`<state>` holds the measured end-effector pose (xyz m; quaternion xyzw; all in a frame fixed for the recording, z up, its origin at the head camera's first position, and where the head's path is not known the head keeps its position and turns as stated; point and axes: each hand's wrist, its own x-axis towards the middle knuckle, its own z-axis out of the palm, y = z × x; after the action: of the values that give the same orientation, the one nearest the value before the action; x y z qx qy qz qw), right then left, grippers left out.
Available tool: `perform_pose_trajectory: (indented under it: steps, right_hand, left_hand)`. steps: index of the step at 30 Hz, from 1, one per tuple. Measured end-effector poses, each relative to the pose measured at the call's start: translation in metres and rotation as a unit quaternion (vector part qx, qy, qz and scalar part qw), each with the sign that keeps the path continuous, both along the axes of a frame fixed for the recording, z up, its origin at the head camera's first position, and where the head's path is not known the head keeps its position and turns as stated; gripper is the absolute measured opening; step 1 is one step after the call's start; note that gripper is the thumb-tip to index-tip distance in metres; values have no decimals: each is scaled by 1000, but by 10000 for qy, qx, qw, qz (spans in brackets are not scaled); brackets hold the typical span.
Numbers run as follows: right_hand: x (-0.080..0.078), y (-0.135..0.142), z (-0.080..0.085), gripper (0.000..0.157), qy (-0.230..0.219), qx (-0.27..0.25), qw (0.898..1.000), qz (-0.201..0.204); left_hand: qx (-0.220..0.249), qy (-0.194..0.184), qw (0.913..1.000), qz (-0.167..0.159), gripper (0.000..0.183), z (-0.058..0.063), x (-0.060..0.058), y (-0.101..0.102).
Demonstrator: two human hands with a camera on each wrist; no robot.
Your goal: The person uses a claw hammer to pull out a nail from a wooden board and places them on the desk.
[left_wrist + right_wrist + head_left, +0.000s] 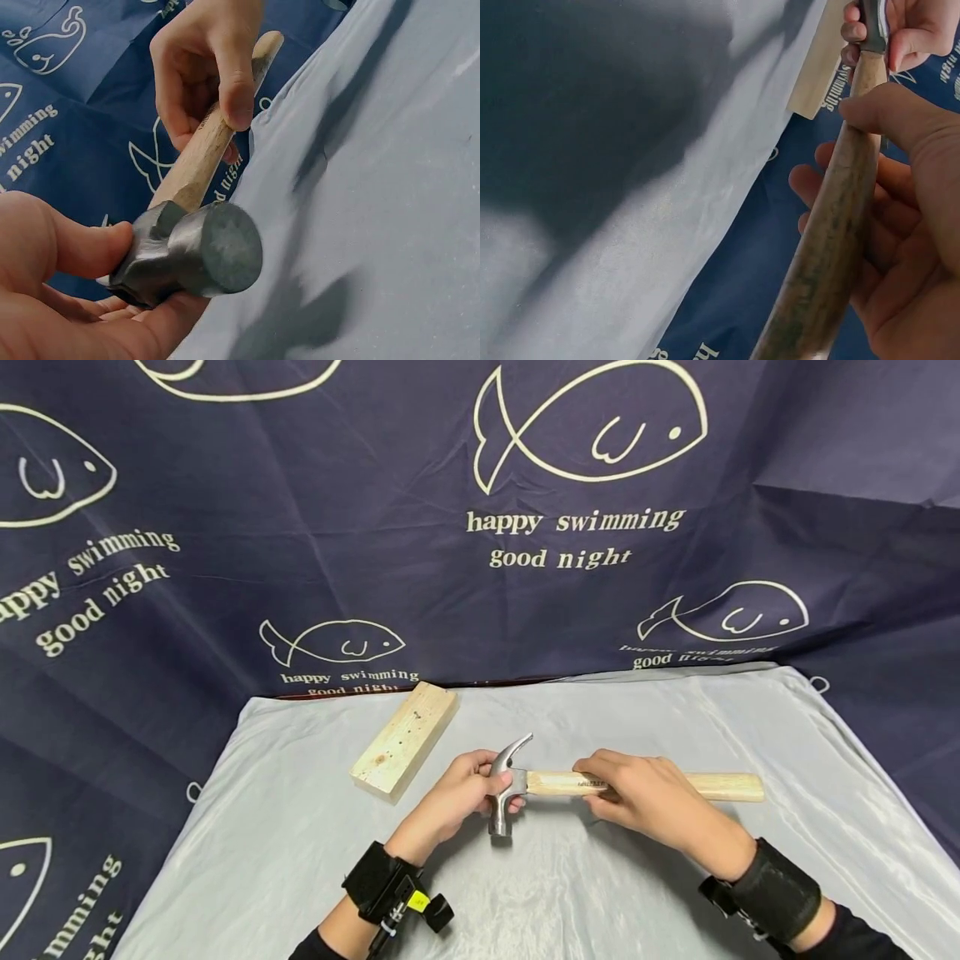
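A claw hammer [551, 782] with a steel head and pale wooden handle lies crosswise between the two hands, head to the left. My left hand [467, 789] pinches the steel head, thumb on the near side and fingers behind; the left wrist view shows the round striking face [232, 251] turned toward the camera. Around the middle of the wooden handle [829, 217], my right hand [645, 797] holds on with thumb and fingers, and the handle's butt sticks out past it to the right. The hammer's shadow falls on the cloth below.
A wooden block [405, 743] with several dark spots on top lies slanted at the back left of the table. Pale shiny cloth [570, 893] covers the table. Behind it hangs a dark blue curtain [420, 568] printed with white fish and lettering.
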<state>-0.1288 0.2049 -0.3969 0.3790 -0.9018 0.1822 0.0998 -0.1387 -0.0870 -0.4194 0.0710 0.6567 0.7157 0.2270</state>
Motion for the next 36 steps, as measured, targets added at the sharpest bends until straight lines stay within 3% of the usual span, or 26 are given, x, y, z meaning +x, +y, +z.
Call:
perform_pose_trajectory:
  steps: [8, 13, 21, 27, 33, 36]
  right_hand:
    - [-2, 2, 6, 36, 14, -24, 9996, -270]
    - [-2, 4, 12, 41, 35, -195, 9989, -423]
    - [-2, 12, 14, 39, 333, -693, 9965, -335]
    - [-4, 16, 10, 33, 1055, -976, 9895, 180]
    - [-4, 9, 10, 37, 2207, -1311, 9648, 575]
    - [-3, 8, 7, 37, 2450, -1415, 9576, 548]
  left_hand:
    - [32, 341, 9991, 235, 35, 3, -2, 0]
    - [140, 406, 9979, 485, 30, 11, -4, -2]
    - [195, 400, 9967, 676, 28, 23, -7, -4]
    - [365, 297, 9962, 736, 29, 31, -8, -10]
    - [738, 336, 9926, 906, 32, 44, -14, -18]
    - [819, 410, 9916, 915, 32, 51, -16, -23]
